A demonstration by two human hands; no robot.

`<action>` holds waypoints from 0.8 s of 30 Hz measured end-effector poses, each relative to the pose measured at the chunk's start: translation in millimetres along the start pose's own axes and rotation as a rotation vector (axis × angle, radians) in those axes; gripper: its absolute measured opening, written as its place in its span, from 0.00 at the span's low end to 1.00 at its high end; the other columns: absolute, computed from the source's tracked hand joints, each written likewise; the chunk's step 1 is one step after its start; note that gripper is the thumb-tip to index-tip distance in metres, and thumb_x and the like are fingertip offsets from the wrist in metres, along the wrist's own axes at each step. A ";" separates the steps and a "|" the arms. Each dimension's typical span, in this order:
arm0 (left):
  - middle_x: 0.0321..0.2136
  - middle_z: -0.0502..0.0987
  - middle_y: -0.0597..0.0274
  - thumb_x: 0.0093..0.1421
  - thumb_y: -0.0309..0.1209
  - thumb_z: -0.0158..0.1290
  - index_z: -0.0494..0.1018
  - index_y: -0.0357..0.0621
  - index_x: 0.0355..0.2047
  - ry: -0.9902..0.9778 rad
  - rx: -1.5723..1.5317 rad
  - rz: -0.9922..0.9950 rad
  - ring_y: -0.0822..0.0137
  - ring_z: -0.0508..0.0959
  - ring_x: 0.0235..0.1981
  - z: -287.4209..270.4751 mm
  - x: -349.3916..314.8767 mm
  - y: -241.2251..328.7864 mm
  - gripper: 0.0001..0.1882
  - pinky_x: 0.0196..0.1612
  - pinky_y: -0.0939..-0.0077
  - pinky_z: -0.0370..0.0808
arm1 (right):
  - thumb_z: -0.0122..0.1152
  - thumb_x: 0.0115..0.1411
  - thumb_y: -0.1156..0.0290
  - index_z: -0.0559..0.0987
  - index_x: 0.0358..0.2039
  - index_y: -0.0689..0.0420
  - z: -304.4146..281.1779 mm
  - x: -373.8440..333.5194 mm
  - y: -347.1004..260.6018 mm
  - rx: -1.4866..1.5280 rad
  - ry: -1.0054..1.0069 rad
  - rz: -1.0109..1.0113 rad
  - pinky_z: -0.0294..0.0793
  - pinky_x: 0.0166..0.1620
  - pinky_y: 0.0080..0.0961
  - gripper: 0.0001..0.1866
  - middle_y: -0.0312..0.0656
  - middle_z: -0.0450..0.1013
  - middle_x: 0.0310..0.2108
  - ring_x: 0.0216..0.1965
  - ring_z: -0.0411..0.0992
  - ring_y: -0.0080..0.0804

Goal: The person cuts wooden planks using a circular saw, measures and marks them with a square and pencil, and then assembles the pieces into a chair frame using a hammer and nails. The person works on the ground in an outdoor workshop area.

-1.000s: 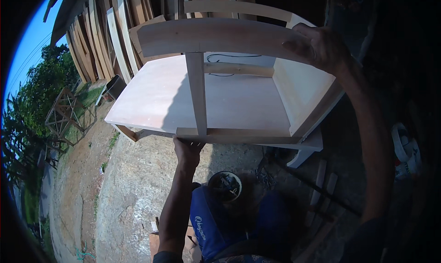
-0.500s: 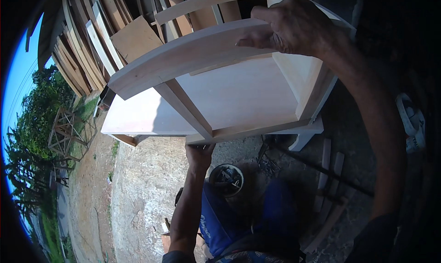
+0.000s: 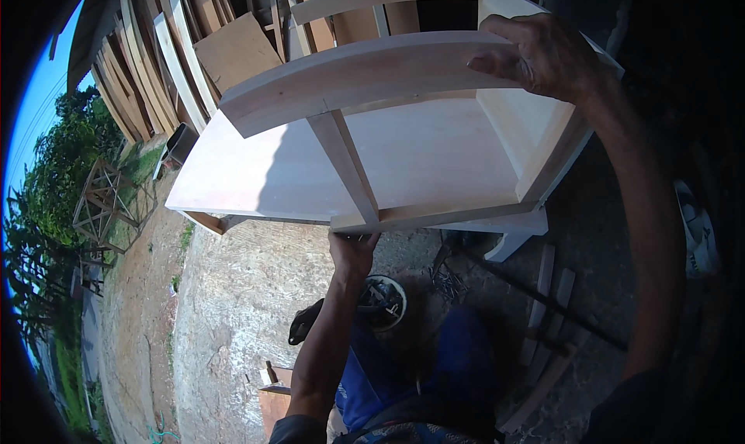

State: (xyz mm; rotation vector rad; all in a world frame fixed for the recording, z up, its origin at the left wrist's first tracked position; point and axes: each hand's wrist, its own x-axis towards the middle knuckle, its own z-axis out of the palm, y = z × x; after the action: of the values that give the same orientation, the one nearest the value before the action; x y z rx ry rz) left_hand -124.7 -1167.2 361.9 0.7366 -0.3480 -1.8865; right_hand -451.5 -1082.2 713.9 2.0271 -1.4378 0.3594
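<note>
From the far left I see one wooden lattice frame (image 3: 105, 203) standing on the grass, well apart from the work; above it a stack of boards (image 3: 167, 64) leans in a fan, too many and too overlapped for me to count. One unfinished wooden chair frame (image 3: 388, 141) is held up in front of me, tilted, filling the middle; I count two curved rails across its top and one upright slat between them. My left hand (image 3: 353, 250) is closed on the chair's lower edge, fingers curled up over it, touching the foot of the slat; just below sits one round tin (image 3: 382, 300) on the concrete. My right hand (image 3: 543, 56) grips the nearer curved rail from above, fingers wrapped over its front.
</note>
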 end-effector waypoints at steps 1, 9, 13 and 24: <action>0.60 0.64 0.49 0.71 0.46 0.39 0.60 0.43 0.63 -0.012 0.008 -0.004 0.47 0.68 0.60 -2.7 -0.2 0.3 0.26 0.63 0.41 0.68 | 0.48 0.66 0.36 0.81 0.40 0.58 -0.4 -0.7 0.9 0.009 -0.018 0.006 0.83 0.39 0.40 0.34 0.51 0.81 0.32 0.33 0.82 0.48; 0.55 0.70 0.54 0.70 0.37 0.50 0.65 0.43 0.60 0.092 0.798 0.910 0.57 0.68 0.58 -55.0 3.5 30.4 0.21 0.65 0.58 0.60 | 0.37 0.68 0.34 0.79 0.41 0.53 6.2 -6.5 1.6 0.016 0.173 -0.031 0.81 0.40 0.41 0.35 0.45 0.80 0.30 0.33 0.81 0.42; 0.54 0.75 0.56 0.58 0.30 0.60 0.69 0.47 0.59 -0.261 1.712 0.914 0.52 0.67 0.63 1.0 -27.0 70.4 0.27 0.70 0.44 0.53 | 0.55 0.66 0.45 0.79 0.50 0.54 -7.2 -8.7 -19.4 -0.261 0.440 -0.169 0.77 0.45 0.38 0.26 0.40 0.79 0.43 0.45 0.78 0.37; 0.53 0.78 0.59 0.62 0.35 0.60 0.63 0.57 0.65 -0.560 1.614 0.666 0.52 0.73 0.60 21.3 -0.5 61.4 0.32 0.70 0.36 0.50 | 0.66 0.56 0.78 0.82 0.42 0.57 128.2 -168.6 -239.6 0.721 0.309 0.414 0.75 0.41 0.37 0.12 0.42 0.78 0.35 0.37 0.77 0.42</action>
State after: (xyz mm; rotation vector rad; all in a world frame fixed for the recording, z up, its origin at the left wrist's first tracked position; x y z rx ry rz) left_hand -93.6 -1194.6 411.9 0.8413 -2.2679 -0.8057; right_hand -310.0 -984.1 444.5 2.0257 -1.6637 1.4759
